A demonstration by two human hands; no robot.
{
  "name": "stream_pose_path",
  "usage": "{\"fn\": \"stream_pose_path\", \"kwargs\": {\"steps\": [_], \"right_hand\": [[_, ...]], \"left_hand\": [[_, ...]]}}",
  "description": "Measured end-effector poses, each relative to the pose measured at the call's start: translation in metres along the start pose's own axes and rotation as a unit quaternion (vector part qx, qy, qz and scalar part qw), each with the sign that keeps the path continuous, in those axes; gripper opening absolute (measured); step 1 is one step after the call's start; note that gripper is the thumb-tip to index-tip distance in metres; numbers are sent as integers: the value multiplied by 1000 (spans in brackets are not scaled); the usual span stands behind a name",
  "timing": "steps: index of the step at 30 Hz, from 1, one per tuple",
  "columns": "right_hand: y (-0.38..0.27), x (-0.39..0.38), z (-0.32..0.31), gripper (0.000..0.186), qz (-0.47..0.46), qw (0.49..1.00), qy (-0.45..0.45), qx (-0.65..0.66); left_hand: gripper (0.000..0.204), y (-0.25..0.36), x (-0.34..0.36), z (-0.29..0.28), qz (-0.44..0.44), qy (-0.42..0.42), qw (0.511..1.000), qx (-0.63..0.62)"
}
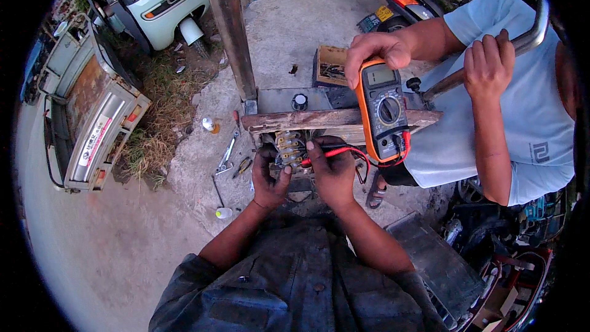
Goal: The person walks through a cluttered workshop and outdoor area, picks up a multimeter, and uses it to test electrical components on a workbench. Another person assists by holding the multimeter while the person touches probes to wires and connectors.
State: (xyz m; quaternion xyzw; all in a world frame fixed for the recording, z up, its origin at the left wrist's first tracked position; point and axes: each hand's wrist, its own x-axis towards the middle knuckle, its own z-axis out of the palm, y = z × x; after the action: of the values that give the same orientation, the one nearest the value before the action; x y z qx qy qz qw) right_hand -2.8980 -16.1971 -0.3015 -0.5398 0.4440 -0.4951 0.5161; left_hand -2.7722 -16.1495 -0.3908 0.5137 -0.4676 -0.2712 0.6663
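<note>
Just on the near side of a worn wooden beam (pixel 307 120) sits a block with a row of metal terminals (pixel 290 146). The right hand (pixel 332 175) has a narrow grip on a red probe (pixel 337 152), which points left at the block. At its left edge is the left hand (pixel 270 179), thumb and fingers close in; I can't tell whether that grip clasps it. Farther right, a co-worker's hand (pixel 378 52) holds up an orange-rimmed multimeter (pixel 386 107), while their other hand (pixel 488 64) clutches a metal bar (pixel 458 80). Beyond the beam stands an open box (pixel 332 61); left, on the concrete, lie a wrench (pixel 228 149) and pliers (pixel 243 166).
</note>
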Motion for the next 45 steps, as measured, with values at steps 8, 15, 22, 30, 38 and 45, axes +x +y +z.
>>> {"fn": "stream_pose_path", "kwargs": {"steps": [8, 15, 22, 30, 38, 45], "right_hand": [[6, -3, 2, 14, -12, 999, 17, 47], [6, -2, 1, 12, 3, 999, 3, 50], [4, -3, 3, 11, 2, 998, -1, 56], [6, -8, 3, 9, -38, 999, 16, 31], [8, -9, 0, 8, -48, 998, 1, 39], [8, -8, 1, 9, -37, 999, 2, 27]], "left_hand": [[49, -12, -8, -6, 7, -38, 999, 24], [37, 1, 0, 1, 24, 0, 1000, 17], [36, -2, -1, 0, 0, -3, 1000, -4], [35, 4, 0, 1, -5, 4, 1000, -6], [37, 4, -1, 1, -21, 7, 1000, 5], [37, 4, 0, 1, -17, 14, 1000, 0]]}}
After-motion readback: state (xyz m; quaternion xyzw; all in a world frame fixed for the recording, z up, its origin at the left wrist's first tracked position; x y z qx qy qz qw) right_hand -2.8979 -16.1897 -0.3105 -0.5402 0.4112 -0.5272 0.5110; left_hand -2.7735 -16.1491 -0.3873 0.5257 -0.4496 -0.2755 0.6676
